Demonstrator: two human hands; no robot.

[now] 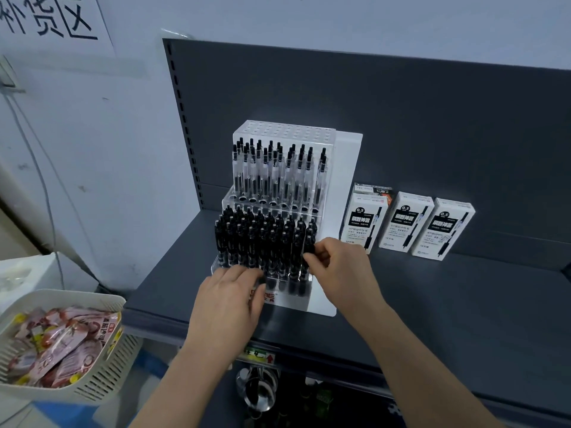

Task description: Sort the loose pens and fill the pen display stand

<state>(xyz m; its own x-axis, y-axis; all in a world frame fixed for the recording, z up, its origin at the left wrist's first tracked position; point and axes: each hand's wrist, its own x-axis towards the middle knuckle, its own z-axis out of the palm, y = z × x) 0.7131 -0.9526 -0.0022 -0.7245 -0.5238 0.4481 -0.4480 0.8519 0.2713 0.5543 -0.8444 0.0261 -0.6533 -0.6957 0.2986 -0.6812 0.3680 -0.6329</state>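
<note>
Pinching pen [309, 247]: right hand [341, 268] | left hand [228, 301] covers stand [347, 168] front (logo part-hidden)

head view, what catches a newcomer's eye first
The clear stand at centre holds black pens on its lower tier, clear pens above. The right hand pinches a black pen at the lower tier's right end; the left hand rests on the stand's front. Three white boxes stand right of it.

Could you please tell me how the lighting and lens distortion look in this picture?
Head view: even, cool light with only soft shadows under the left hand and right hand, which pinches a black pen; the wide lens bows the back panel's top edge; the area below the shelf is dark.
</note>
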